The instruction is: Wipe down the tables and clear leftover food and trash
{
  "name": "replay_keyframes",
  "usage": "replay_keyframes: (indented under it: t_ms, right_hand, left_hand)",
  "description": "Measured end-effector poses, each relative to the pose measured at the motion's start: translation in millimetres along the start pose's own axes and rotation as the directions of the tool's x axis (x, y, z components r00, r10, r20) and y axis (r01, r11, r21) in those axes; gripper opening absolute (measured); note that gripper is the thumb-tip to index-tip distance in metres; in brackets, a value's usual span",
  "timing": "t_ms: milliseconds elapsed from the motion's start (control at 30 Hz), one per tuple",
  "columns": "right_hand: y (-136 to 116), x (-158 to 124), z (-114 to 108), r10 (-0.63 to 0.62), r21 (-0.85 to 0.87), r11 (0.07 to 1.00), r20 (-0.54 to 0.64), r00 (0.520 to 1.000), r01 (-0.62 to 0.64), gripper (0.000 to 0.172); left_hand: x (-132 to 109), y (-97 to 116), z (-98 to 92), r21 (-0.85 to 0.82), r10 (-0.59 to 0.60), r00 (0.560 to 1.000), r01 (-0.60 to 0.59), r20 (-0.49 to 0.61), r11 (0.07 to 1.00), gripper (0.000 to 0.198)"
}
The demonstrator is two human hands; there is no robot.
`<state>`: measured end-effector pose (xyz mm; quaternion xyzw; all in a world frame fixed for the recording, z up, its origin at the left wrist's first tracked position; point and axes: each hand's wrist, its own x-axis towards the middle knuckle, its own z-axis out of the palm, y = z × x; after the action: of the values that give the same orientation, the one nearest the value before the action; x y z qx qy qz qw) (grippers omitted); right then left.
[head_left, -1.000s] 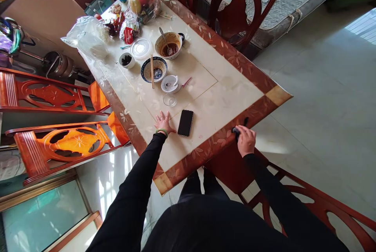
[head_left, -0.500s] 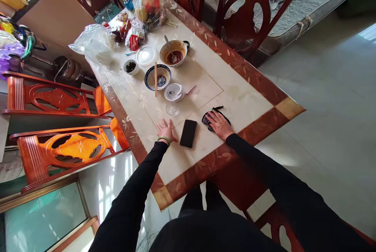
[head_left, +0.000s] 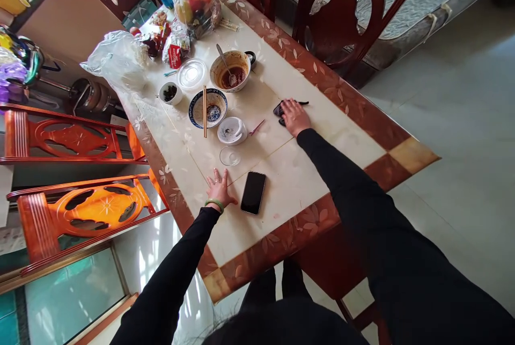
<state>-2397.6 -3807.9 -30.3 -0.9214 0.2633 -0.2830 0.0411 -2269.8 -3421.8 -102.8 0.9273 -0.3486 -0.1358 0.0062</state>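
My left hand [head_left: 218,188] rests flat on the table with its fingers spread, a green bangle at the wrist. Beside it, to the right, lies a phone [head_left: 253,192] with a dark screen. Farther up the table, my right hand [head_left: 295,117] lies with outstretched fingers over a dark cloth-like piece [head_left: 278,110] with a black strap, pressing it to the tabletop. Most of that piece is hidden under the palm. A small white bowl [head_left: 232,131], a clear round lid [head_left: 229,155] and a thin reddish stick [head_left: 257,127] lie between the hands and the other dishes.
Chopsticks [head_left: 205,111] lie across a blue-patterned bowl [head_left: 194,109]. A larger bowl [head_left: 218,70] holds a spoon and reddish sauce. A small cup [head_left: 170,93], a round plastic lid [head_left: 192,74] and plastic bags [head_left: 120,60] stand farther back. Wooden chairs [head_left: 96,208] flank the table [head_left: 298,173].
My right hand has slid forward over the table, away from my body, and the dark piece has moved with it. My left hand stays by the phone. The view has shifted slightly.
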Motion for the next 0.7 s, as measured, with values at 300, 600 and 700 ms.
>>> replay_keyframes:
  t_ms: [300,600,700]
  right_hand:
    - [170.2,-133.4,-85.7,0.521,0.058,0.841,-0.358,0.775,-0.538,0.056]
    - [17.6,-254.2,-8.0,0.404,0.014,0.908,-0.287,0.868,-0.418,0.06]
    - [-68.9,-317.0,33.7,0.185,-0.072,0.979,-0.106,0.977,-0.193,0.062]
  left_hand:
    - [0.9,0.8,-2.1,0.007,0.003,1.0,-0.003,-0.014,1.0,0.164]
    - [7.5,3.2,-4.3,-0.009,0.019,0.999,-0.019,-0.032,1.0,0.17]
    - [6.7,4.4,-7.1,-0.005,0.024,0.999,-0.024,-0.037,1.0,0.165]
